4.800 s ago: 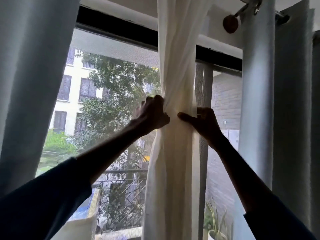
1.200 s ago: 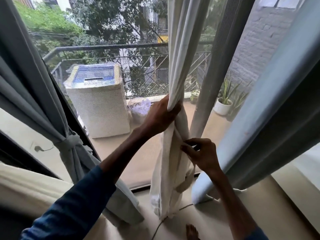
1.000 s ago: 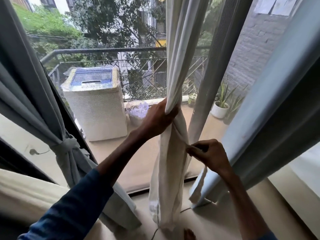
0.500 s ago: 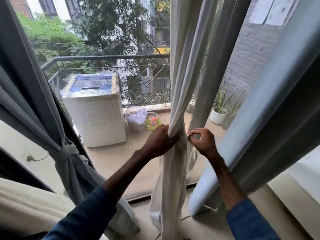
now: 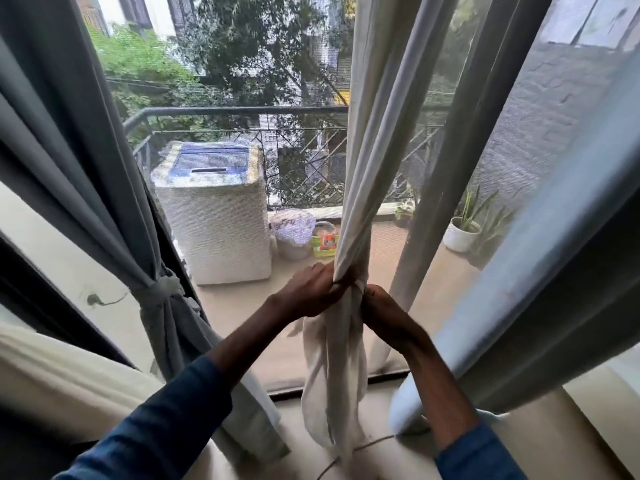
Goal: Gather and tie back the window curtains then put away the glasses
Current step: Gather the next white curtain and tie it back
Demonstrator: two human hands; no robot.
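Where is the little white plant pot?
Head view, right side: the pot stands on the balcony floor, right of the white curtain, by the brick wall.

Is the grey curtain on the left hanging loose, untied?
No, a grey tie cinches the grey curtain into a bundle, while the left hand and right hand grip the white curtain.

Both arms reach forward and draw together at the middle. The left hand [image 5: 311, 292] grips the curtain [image 5: 367, 161] from the left, fingers curled round the gathered cloth, back of the hand up. The right hand [image 5: 382, 315] holds it from the right, just beside and slightly lower, fingertips curled into the cloth. Both forearms are bare; the left sleeve [image 5: 166, 424] and right sleeve [image 5: 478, 455] are blue.
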